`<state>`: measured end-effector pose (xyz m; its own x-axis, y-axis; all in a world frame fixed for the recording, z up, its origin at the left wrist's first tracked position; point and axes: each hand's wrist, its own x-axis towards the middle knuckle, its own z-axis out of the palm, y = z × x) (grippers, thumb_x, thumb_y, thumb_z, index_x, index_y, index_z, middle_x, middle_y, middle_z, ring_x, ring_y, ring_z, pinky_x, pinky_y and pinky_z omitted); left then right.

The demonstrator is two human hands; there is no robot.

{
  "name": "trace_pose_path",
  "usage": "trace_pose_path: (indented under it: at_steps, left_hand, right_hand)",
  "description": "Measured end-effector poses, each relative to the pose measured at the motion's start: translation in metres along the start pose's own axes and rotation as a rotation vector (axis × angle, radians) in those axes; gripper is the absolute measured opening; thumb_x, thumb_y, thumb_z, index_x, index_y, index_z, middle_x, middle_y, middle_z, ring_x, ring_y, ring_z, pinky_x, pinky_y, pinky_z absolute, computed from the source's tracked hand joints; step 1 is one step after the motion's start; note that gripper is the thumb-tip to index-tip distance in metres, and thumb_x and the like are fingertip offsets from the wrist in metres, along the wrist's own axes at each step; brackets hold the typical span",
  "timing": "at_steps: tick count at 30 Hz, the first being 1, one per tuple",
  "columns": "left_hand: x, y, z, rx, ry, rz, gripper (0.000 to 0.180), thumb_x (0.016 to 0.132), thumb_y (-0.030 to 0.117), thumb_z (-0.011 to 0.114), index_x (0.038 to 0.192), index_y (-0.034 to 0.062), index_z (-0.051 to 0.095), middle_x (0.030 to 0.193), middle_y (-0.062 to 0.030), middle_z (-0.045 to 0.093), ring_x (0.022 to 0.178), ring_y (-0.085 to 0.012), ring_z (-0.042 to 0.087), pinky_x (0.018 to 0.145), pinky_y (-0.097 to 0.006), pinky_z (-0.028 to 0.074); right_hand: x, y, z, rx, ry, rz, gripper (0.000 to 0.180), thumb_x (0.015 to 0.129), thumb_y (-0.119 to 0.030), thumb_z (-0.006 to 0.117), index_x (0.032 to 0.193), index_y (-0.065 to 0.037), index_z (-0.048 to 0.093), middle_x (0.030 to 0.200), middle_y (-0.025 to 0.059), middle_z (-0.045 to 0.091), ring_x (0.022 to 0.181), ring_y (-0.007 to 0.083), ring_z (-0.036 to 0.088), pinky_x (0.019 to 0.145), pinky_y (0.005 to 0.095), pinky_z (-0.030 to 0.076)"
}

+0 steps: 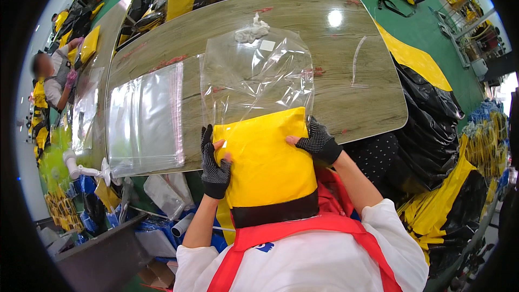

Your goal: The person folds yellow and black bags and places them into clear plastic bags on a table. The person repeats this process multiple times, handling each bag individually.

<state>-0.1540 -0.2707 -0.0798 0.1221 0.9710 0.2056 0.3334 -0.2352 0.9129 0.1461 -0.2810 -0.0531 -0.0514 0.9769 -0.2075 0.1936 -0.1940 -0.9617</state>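
A folded yellow and black bundle (269,165) of smooth sheet material is between my hands at the table's near edge. My left hand (216,165), in a dark dotted fingerless glove, grips its left side with the thumb on top. On its upper right side, my right hand (318,139) in a matching glove pinches the edge. The bundle's far edge meets the near end of a clear plastic bag (257,75) lying flat on the table; whether it is inside the bag's mouth is hard to tell.
Several clear bags lie in a flat stack (146,121) on the left of the wood-look table (362,103). White crumpled material (253,30) sits beyond the bag. Yellow and black sheeting (427,124) heaps up at right. Another person (57,73) works at a table far left, near a green fan (57,162).
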Motion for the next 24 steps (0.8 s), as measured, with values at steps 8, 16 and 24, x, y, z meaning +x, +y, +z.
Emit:
trace_pose_path:
  at_steps: [8, 16, 24]
  left_hand:
    - [0.012, 0.005, -0.029, -0.821, -0.325, -0.821, 0.053, 0.076, 0.018, 0.067, 0.122, -0.0012, 0.049, 0.114, -0.0106, 0.058, 0.101, -0.0187, 0.057, 0.088, -0.03, 0.044]
    - [-0.03, 0.03, 0.003, -0.718, -0.135, -0.725, 0.047, 0.087, 0.029, 0.061, 0.123, 0.0011, 0.048, 0.116, -0.0084, 0.057, 0.106, -0.0164, 0.052, 0.09, -0.029, 0.041]
    - [-0.102, 0.0, 0.007, -0.206, -0.54, -0.702, 0.061, 0.085, 0.043, 0.059, 0.129, 0.0029, 0.044, 0.127, -0.012, 0.051, 0.118, -0.024, 0.046, 0.1, -0.032, 0.034]
  right_hand:
    - [-0.016, 0.013, -0.001, 0.57, -0.116, 0.103, 0.038, 0.082, -0.011, 0.065, 0.117, -0.001, 0.054, 0.106, 0.0047, 0.061, 0.096, 0.012, 0.055, 0.086, 0.0278, 0.045]
    - [-0.074, 0.02, -0.001, 0.401, 0.063, 0.154, 0.039, 0.081, -0.013, 0.067, 0.115, 0.001, 0.054, 0.103, 0.0072, 0.063, 0.093, 0.0151, 0.058, 0.086, 0.0294, 0.046]
    - [-0.141, 0.05, -0.015, 0.28, -0.109, 0.438, 0.059, 0.082, -0.037, 0.066, 0.126, -0.002, 0.048, 0.125, 0.014, 0.053, 0.119, 0.0188, 0.047, 0.098, 0.0316, 0.037]
